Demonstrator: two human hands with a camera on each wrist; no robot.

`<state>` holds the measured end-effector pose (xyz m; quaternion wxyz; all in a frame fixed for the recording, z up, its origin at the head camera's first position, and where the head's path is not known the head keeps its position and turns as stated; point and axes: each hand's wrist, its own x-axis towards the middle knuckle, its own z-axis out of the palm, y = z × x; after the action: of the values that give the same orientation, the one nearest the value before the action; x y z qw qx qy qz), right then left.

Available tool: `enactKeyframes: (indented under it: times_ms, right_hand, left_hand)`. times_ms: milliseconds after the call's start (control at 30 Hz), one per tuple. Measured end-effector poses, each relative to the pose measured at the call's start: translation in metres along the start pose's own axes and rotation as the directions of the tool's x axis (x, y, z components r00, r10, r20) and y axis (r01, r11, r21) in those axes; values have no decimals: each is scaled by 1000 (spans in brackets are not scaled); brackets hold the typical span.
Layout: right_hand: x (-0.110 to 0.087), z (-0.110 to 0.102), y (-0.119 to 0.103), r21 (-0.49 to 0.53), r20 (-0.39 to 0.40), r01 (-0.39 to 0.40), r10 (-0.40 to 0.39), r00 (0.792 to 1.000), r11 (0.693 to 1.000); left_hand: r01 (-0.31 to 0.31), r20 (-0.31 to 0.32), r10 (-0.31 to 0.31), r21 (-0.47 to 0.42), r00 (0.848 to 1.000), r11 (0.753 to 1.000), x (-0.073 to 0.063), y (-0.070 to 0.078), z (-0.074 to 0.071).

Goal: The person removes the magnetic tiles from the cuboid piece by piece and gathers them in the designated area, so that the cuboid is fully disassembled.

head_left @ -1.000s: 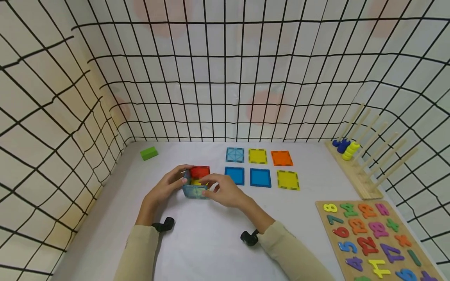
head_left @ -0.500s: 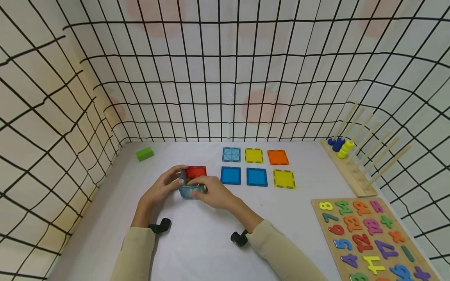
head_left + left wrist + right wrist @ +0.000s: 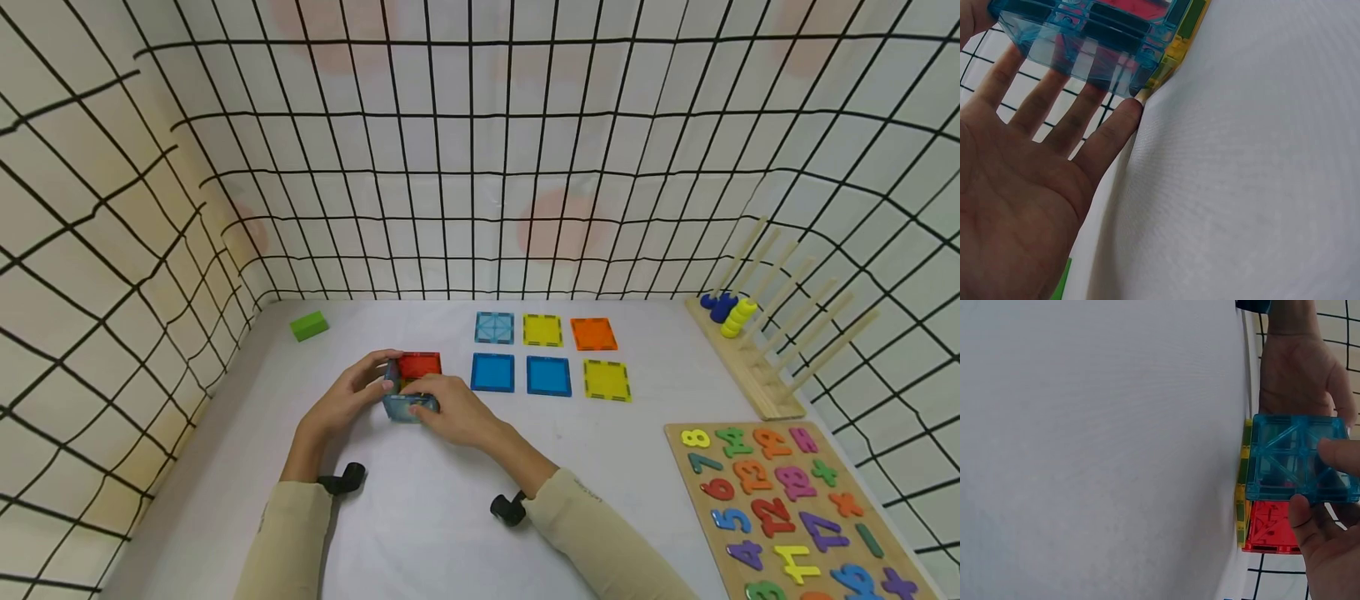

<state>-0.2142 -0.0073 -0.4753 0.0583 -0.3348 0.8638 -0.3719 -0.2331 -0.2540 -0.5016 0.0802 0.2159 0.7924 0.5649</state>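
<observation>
A small box of magnetic tiles stands on the table: a red tile (image 3: 420, 365) at the back, light blue tiles at the left and front, and a yellow tile (image 3: 1242, 487) as the base. My left hand (image 3: 345, 402) rests against the left blue tile (image 3: 1104, 53), its fingers straight along the outer face and its thumb at the near edge. My right hand (image 3: 455, 410) pinches the front blue tile (image 3: 1279, 456), thumb on the outer face and fingers reaching over the inside. It hides most of the base in the head view.
Right of the box lie flat tiles in two rows, including a blue tile (image 3: 492, 372) and an orange tile (image 3: 594, 334). A green block (image 3: 309, 326) sits far left. A peg board (image 3: 750, 367) and a number puzzle (image 3: 678, 467) line the right. Black wire mesh surrounds the table.
My right hand has moved left along the front blue tile, its fingers now further over the box. My left hand stays at the left tile. The head view has shifted slightly.
</observation>
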Motion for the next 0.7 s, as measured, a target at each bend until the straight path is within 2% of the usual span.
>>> enactKeyframes:
  times_ms: [300, 700]
  right_hand:
    - [-10, -4, 0, 6, -36, -11, 11, 999, 1000]
    - [-35, -27, 13, 98, -158, -62, 77, 984, 993]
  left_hand:
    - [-7, 8, 7, 35, 1000, 999, 5, 1, -1]
    - [34, 2, -34, 27, 999, 999, 1, 4, 1]
